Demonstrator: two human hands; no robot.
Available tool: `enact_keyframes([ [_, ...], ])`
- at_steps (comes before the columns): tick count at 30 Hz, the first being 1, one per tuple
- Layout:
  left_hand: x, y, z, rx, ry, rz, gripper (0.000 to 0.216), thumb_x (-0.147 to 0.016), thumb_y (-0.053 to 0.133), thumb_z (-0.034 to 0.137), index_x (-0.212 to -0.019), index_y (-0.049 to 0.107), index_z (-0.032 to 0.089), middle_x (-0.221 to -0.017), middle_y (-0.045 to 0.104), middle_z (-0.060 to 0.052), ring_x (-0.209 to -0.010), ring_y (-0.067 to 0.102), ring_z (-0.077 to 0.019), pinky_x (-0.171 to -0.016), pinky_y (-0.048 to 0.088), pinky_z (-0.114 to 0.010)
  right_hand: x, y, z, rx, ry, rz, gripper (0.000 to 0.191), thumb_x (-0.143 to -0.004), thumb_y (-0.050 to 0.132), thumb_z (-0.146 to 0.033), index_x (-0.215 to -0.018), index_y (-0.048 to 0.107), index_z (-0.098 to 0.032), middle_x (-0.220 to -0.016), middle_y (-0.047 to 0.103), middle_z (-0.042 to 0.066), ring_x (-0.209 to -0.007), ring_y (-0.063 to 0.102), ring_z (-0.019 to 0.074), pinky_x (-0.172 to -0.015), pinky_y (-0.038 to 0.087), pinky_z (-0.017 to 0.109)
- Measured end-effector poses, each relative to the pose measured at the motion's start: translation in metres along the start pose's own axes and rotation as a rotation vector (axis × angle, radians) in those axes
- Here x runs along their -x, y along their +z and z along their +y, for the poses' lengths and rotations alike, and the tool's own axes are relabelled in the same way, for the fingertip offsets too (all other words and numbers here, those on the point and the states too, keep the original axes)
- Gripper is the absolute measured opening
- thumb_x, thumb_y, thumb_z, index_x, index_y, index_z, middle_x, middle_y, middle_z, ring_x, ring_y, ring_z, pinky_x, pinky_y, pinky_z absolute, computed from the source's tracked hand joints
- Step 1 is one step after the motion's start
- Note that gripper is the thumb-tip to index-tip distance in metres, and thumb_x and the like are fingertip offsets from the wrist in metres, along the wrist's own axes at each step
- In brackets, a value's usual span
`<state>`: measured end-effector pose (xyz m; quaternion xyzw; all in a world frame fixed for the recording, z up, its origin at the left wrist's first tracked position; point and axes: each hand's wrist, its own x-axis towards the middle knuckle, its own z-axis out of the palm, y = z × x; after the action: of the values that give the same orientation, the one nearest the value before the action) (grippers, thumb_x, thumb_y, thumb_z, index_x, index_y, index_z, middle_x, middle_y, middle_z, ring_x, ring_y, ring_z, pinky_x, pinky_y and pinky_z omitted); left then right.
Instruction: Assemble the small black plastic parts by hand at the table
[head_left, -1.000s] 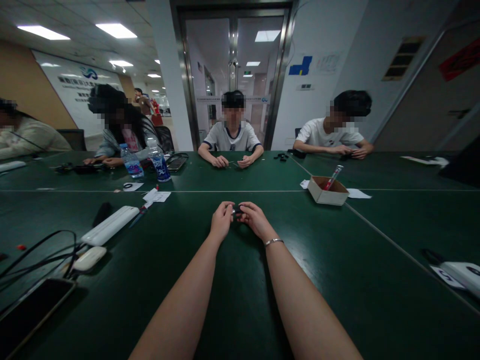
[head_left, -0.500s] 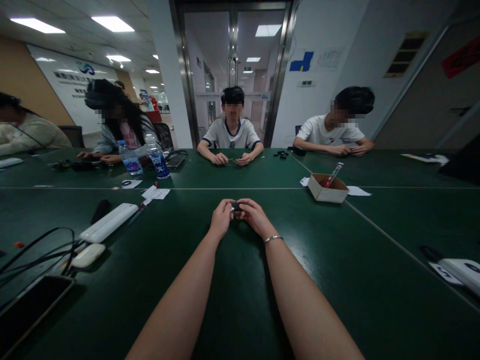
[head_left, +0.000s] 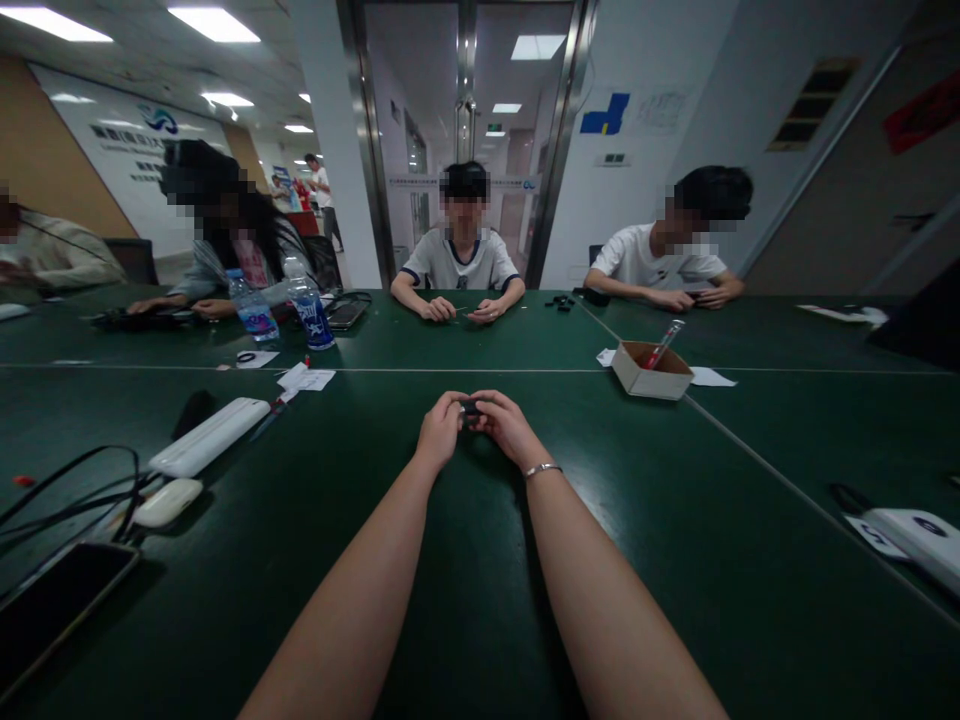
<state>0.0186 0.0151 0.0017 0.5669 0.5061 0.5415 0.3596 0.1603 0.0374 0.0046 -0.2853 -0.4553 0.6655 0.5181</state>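
Observation:
Just beyond the middle of the green table point(head_left: 315, 560), my two hands meet around a small black object point(head_left: 470, 408) with a shiny silvery part at its left end. It is too small for me to tell its kind. My left hand point(head_left: 440, 428) pinches the silvery end between thumb and fingers. From the other side, my right hand point(head_left: 504, 425) closes its fingertips on the black end; a silver bracelet point(head_left: 542, 470) circles that wrist. My fingers hide part of the object.
To the right stands an open cardboard box point(head_left: 651, 380) holding a red-and-clear stick. A white power bank point(head_left: 210, 438), cables and a phone point(head_left: 71, 575) lie at left. Two bottles point(head_left: 309, 310) stand farther back. Several people sit around the table, one point(head_left: 461, 260) directly opposite.
The view has shifted slightly. Between my fingertips, more of the object's black body now shows. Both hands keep hold of it. A standing person has come into view in the left background.

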Motion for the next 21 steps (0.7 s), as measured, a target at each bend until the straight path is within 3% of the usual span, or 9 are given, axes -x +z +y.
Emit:
enact_keyframes([
  [5, 0.0010, 0.0002, -0.0015, -0.039, 0.017, -0.034, 0.029, -0.088, 0.042, 0.024, -0.111, 0.060, 0.023, -0.076, 0.059, 0.000, -0.061, 0.052, -0.0131, -0.059, 0.040, -0.024, -0.0003, -0.0013, 0.0009, -0.003, 0.007, 0.019, 0.031, -0.061, 0.081, -0.030, -0.087, 0.067, -0.019, -0.064, 0.060, -0.002, -0.054, 0.057, 0.0121, -0.059, 0.054, 0.025],
  [11, 0.0006, -0.0004, -0.0038, -0.065, 0.037, -0.014, 0.030, -0.087, 0.043, 0.024, -0.113, 0.060, 0.023, -0.082, 0.061, -0.001, -0.067, 0.054, -0.0145, -0.063, 0.041, -0.026, -0.0003, -0.0010, -0.0003, -0.005, 0.014, 0.018, 0.032, -0.062, 0.081, -0.029, -0.088, 0.066, -0.017, -0.063, 0.060, -0.001, -0.058, 0.060, 0.0143, -0.060, 0.054, 0.025],
  [15, -0.0006, -0.0011, -0.0047, -0.080, 0.006, -0.011, 0.030, -0.089, 0.038, 0.026, -0.111, 0.060, 0.022, -0.069, 0.056, 0.001, -0.064, 0.054, -0.0152, -0.060, 0.040, -0.025, -0.0004, -0.0016, 0.0003, -0.004, 0.015, 0.015, 0.031, -0.062, 0.080, -0.030, -0.088, 0.067, -0.018, -0.066, 0.061, -0.001, -0.057, 0.059, 0.0134, -0.058, 0.053, 0.024],
  [21, 0.0021, -0.0020, -0.0010, -0.157, 0.029, -0.013, 0.031, -0.089, 0.038, 0.026, -0.113, 0.058, 0.023, -0.076, 0.061, 0.000, -0.069, 0.057, -0.0160, -0.066, 0.042, -0.027, -0.0017, -0.0029, 0.0013, 0.006, 0.017, 0.008, 0.033, -0.062, 0.079, -0.030, -0.089, 0.066, -0.018, -0.066, 0.061, -0.002, -0.053, 0.057, 0.0114, -0.057, 0.053, 0.023],
])
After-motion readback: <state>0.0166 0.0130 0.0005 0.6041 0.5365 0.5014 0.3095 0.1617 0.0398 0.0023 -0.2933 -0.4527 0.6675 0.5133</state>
